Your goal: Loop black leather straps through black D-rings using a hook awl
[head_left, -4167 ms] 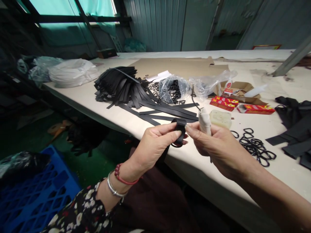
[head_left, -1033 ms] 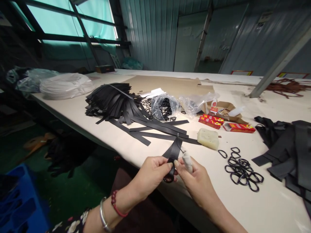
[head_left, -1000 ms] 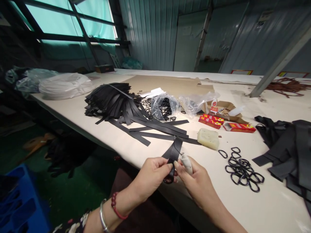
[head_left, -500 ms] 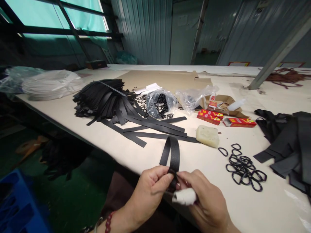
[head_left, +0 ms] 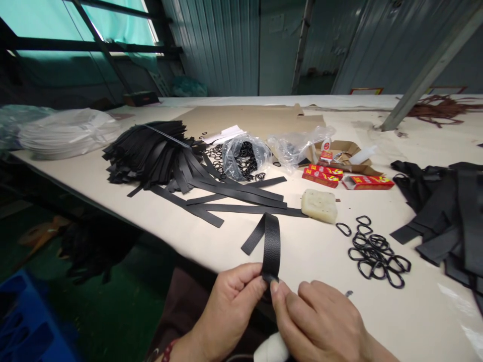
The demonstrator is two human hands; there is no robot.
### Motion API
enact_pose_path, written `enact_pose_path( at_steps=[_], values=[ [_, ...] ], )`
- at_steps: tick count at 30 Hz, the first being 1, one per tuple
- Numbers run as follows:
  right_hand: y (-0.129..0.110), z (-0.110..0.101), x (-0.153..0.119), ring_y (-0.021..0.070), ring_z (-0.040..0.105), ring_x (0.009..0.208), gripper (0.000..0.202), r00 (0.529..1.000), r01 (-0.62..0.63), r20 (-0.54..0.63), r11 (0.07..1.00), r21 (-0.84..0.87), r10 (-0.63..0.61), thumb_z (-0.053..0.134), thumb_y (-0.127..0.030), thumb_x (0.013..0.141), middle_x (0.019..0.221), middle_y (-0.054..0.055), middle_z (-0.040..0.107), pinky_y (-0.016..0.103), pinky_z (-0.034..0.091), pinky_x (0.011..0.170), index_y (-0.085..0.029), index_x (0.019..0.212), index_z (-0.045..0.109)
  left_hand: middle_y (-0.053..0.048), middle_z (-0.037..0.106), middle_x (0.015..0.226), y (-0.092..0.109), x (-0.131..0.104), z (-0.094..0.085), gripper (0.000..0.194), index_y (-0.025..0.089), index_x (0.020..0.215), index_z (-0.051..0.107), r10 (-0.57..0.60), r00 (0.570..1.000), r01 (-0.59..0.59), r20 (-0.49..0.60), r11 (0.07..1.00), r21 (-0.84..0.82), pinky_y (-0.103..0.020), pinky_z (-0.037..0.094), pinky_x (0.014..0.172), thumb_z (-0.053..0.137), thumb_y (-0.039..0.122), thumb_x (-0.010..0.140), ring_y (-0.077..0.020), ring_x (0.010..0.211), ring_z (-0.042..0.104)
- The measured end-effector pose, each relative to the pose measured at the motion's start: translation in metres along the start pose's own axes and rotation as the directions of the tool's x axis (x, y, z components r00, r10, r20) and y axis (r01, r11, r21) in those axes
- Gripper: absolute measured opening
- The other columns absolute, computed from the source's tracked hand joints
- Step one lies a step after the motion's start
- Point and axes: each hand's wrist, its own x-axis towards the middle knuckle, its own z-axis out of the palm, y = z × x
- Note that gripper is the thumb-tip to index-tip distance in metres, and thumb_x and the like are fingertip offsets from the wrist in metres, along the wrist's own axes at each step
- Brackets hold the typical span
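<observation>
A black leather strap (head_left: 272, 246) curves up in a loop over the table's front edge, its free end pointing left. My left hand (head_left: 232, 301) pinches its lower end between thumb and fingers. Against the same end press the thumb and finger of my right hand (head_left: 320, 317). A white wrapped handle (head_left: 271, 349) sits under my right hand, partly hidden; a small dark metal tip shows beyond the knuckles. Black D-rings (head_left: 377, 256) lie in a pile to the right. Behind the loop is a pale wax-like block (head_left: 319, 205).
A bundle of black strips (head_left: 151, 156) lies at the left, with loose strips beside it. Rings fill a plastic bag (head_left: 245, 158). Red boxes (head_left: 368, 182) stand near a cardboard tray. More black pieces (head_left: 449, 216) lie at the right; a metal post (head_left: 426, 70) rises behind.
My right hand has turned over, knuckles up, and its fingertips now press the strap. The white handle has moved down and left. The strap's free end has swung outward to the left.
</observation>
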Motion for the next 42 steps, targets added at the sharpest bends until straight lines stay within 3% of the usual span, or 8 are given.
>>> enact_pose_path(
  at_steps=[8, 15, 23, 27, 34, 39, 42],
  values=[
    [0.005, -0.008, 0.012, 0.0143, 0.051, 0.036, 0.031, 0.996, 0.078, 0.05, 0.996, 0.034, -0.079, 0.042, 0.002, 0.078, 0.051, 0.005, 0.064, 0.028, 0.034, 0.03, -0.008, 0.071, 0.07, 0.002, 0.073, 0.083, 0.002, -0.003, -0.003, 0.024, 0.027, 0.097, 0.071, 0.052, 0.998, -0.054, 0.023, 0.995, 0.089, -0.023, 0.046, 0.077, 0.055, 0.017, 0.082, -0.0162, 0.076, 0.062],
    [0.005, -0.009, 0.012, 0.0137, 0.049, 0.037, 0.03, 0.997, 0.069, 0.033, 0.995, 0.07, -0.071, 0.041, 0.0, 0.08, 0.051, 0.004, 0.062, 0.028, 0.031, 0.032, -0.008, 0.071, 0.069, 0.0, 0.072, 0.086, -0.003, -0.006, -0.005, 0.025, 0.024, 0.1, 0.069, 0.115, 0.993, -0.115, 0.012, 0.979, 0.166, -0.024, 0.047, 0.076, 0.052, 0.018, 0.084, -0.016, 0.077, 0.062],
    [0.002, -0.005, 0.01, 0.0146, 0.047, 0.04, 0.031, 0.998, 0.053, 0.017, 0.994, 0.099, -0.054, 0.04, -0.002, 0.082, 0.05, 0.004, 0.058, 0.029, 0.029, 0.036, -0.007, 0.073, 0.068, 0.001, 0.069, 0.075, -0.005, -0.008, -0.004, 0.023, 0.02, 0.095, 0.07, 0.141, 0.99, -0.137, 0.002, 0.957, 0.255, -0.021, 0.047, 0.068, 0.05, 0.021, 0.084, -0.0137, 0.068, 0.057],
    [-0.001, 0.0, 0.001, 0.0149, 0.044, 0.043, 0.024, 0.999, -0.038, 0.006, 0.992, 0.122, 0.038, 0.043, -0.006, 0.084, 0.052, 0.003, 0.056, 0.03, 0.027, 0.039, -0.009, 0.075, 0.065, 0.001, 0.067, 0.071, -0.01, -0.008, -0.004, 0.022, 0.019, 0.092, 0.07, 0.146, 0.989, -0.138, -0.007, 0.953, 0.268, -0.021, 0.047, 0.067, 0.049, 0.021, 0.084, -0.0136, 0.066, 0.056],
    [-0.006, -0.002, -0.004, 0.014, 0.04, 0.05, 0.02, 0.976, -0.213, 0.035, 0.922, 0.324, 0.213, 0.041, -0.007, 0.087, 0.055, 0.003, 0.051, 0.027, 0.028, 0.044, -0.007, 0.081, 0.06, -0.001, 0.068, 0.07, -0.012, -0.01, -0.01, 0.021, 0.018, 0.09, 0.071, 0.142, 0.989, -0.15, 0.048, 0.942, 0.299, -0.021, 0.047, 0.064, 0.053, 0.021, 0.08, -0.0144, 0.065, 0.057],
    [-0.007, -0.006, -0.005, 0.0131, 0.041, 0.052, 0.021, 0.922, -0.386, 0.204, 0.774, 0.502, 0.328, 0.037, -0.007, 0.085, 0.059, 0.002, 0.047, 0.024, 0.03, 0.045, -0.012, 0.082, 0.057, 0.001, 0.067, 0.063, -0.01, -0.009, -0.01, 0.019, 0.017, 0.075, 0.073, 0.094, 0.992, -0.112, 0.081, 0.96, 0.258, -0.019, 0.046, 0.058, 0.054, 0.018, 0.078, -0.0139, 0.062, 0.058],
    [-0.004, -0.004, -0.008, 0.0124, 0.044, 0.055, 0.018, 0.89, -0.449, 0.225, 0.674, 0.586, 0.397, 0.042, -0.003, 0.078, 0.063, 0.001, 0.048, 0.022, 0.031, 0.048, -0.016, 0.084, 0.054, 0.002, 0.066, 0.061, -0.007, -0.008, -0.007, 0.02, 0.018, 0.074, 0.072, 0.101, 0.991, -0.117, 0.083, 0.97, 0.214, -0.017, 0.046, 0.058, 0.054, 0.017, 0.079, -0.0137, 0.062, 0.059]
  ],
)
